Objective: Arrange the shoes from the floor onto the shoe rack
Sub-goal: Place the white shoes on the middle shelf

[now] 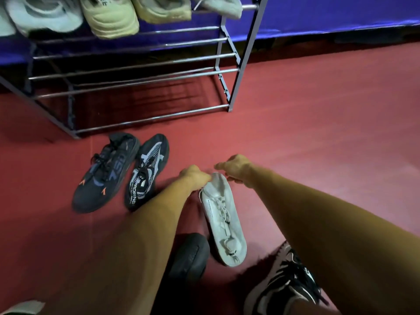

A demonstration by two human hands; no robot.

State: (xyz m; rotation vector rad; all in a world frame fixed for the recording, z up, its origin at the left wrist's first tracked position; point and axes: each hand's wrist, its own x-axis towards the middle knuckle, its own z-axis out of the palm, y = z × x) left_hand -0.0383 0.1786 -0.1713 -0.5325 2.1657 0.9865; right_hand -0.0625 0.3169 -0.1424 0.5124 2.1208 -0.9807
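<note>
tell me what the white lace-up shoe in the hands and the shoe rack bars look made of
The white lace-up shoe looks like soft matte fabric or mesh, greyed with wear, with woven laces; synthetic leather is possible. The shoe rack's horizontal bars look like shiny metal tubing, probably chromed steel, given the bright streak highlights. Its grey upright frame is matte, painted metal or plastic; unclear.

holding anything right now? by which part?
The left hand and right hand both grip the white shoe at its far end; whether that is toe or heel cannot be told.
</note>
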